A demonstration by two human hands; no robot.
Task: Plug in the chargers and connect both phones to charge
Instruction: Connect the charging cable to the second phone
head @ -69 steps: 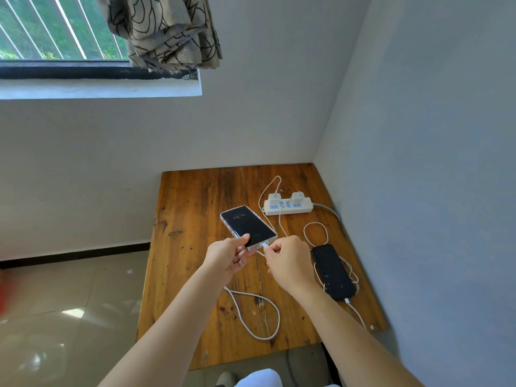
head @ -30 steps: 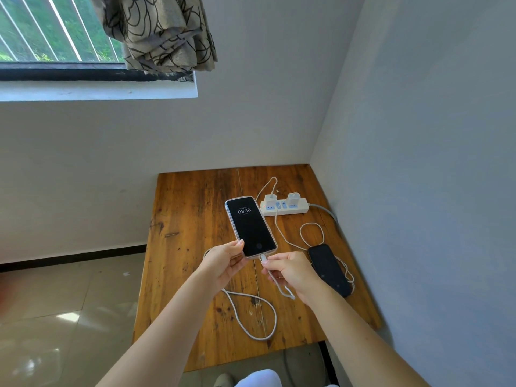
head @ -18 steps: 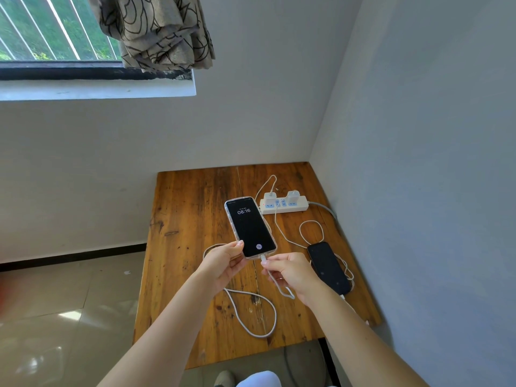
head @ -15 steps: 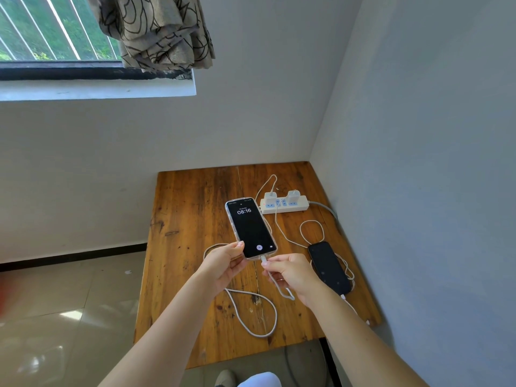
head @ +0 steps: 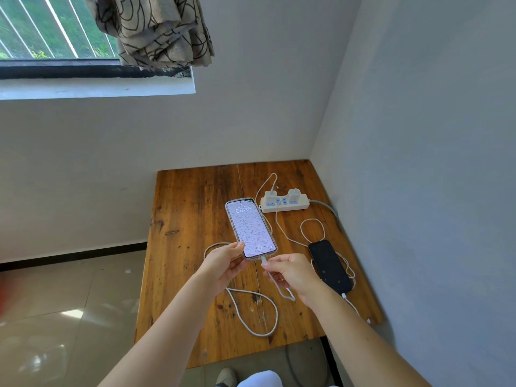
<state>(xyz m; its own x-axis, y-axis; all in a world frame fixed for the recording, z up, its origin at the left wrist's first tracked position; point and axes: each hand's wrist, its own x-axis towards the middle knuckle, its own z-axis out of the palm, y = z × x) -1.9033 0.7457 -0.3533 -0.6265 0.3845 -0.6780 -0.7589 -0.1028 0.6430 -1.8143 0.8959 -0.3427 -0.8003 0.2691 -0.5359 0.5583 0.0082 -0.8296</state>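
Left hand [head: 223, 263] holds lit phone [head: 250, 228] by bottom end, long side pointing away. Right hand [head: 290, 272] pinches white plug [head: 264, 259] just under phone bottom; looks pushed in, hard to tell.

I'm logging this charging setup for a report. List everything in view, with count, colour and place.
Table: one, brown wood, in the room's corner.
Power strip: one, white, far side of the table.
Chargers: two, white, plugged into the strip.
Lit phone: one, clear case, screen showing 08:16, held above the table.
Dark phone: one, black, flat near the table's right edge, cable at its near end.
Cables: two, white, looping over the table.
Curtain: one, beige, black pattern, bunched at the window.
Left hand: holds the lit phone's lower edge.
Right hand: pinches the cable plug at that phone's port.
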